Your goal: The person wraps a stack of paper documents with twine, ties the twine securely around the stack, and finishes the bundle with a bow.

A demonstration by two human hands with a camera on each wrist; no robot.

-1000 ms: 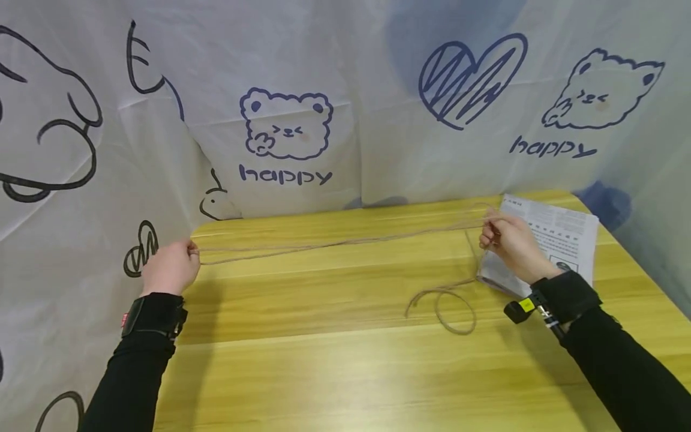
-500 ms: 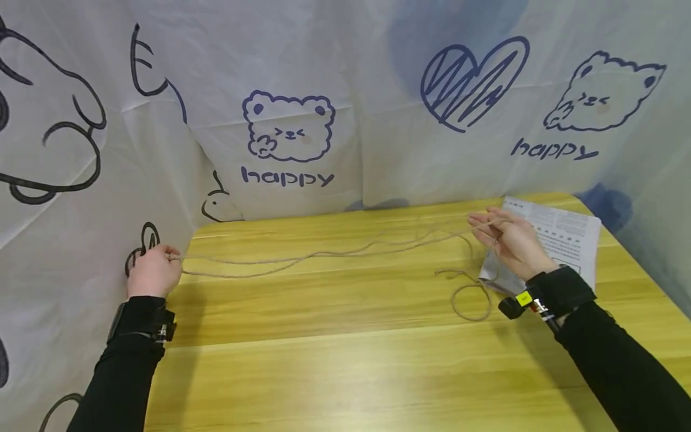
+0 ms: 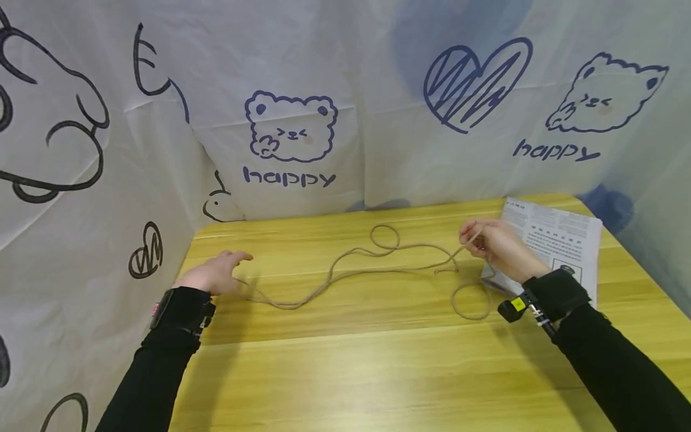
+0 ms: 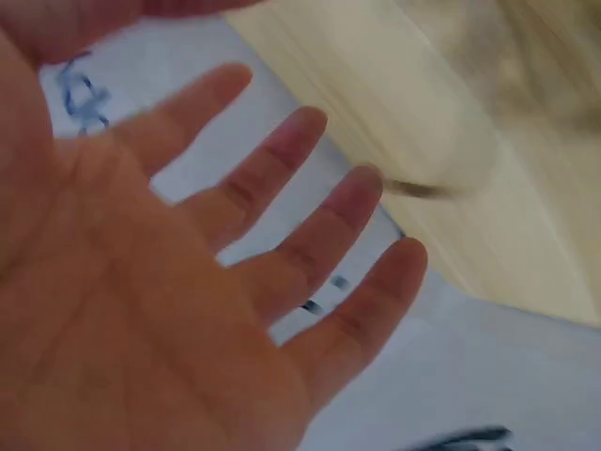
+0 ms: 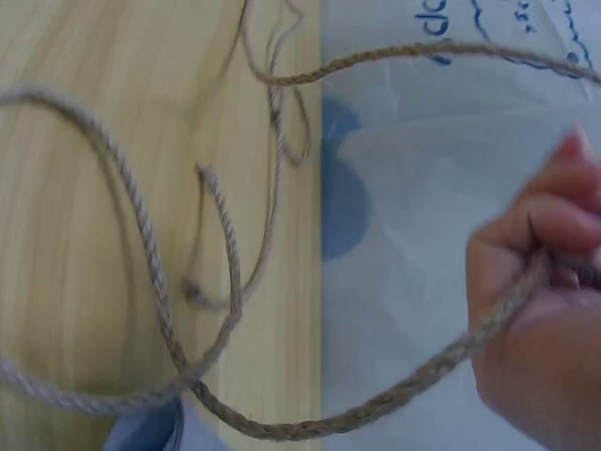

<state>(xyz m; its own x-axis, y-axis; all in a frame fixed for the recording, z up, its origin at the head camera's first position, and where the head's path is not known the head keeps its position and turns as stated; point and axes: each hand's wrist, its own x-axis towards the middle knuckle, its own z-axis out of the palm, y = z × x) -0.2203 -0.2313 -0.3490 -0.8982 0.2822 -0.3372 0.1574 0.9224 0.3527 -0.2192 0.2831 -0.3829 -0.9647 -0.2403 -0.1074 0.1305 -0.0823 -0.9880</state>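
A thin tan braided rope [image 3: 345, 274] lies in loose curves across the yellow wooden table. Its right part rises to my right hand [image 3: 499, 249], which pinches it between thumb and fingers above the folded newspaper. In the right wrist view the rope [image 5: 413, 381] runs out of those curled fingers, with loops hanging over the table. My left hand [image 3: 213, 273] hovers at the table's left side near the rope's other end. The left wrist view shows that hand [image 4: 178, 310] with its fingers spread and its palm bare.
The folded newspaper [image 3: 567, 246] lies at the table's back right, partly under the right forearm. White cloth [image 3: 378, 144] with drawings of bears and hearts hangs behind and beside the yellow table [image 3: 367, 372].
The left hand has let go of the rope and moved right. The stretched rope has dropped slack onto the table. The right hand opened somewhat, then curled again, staying near the newspaper.
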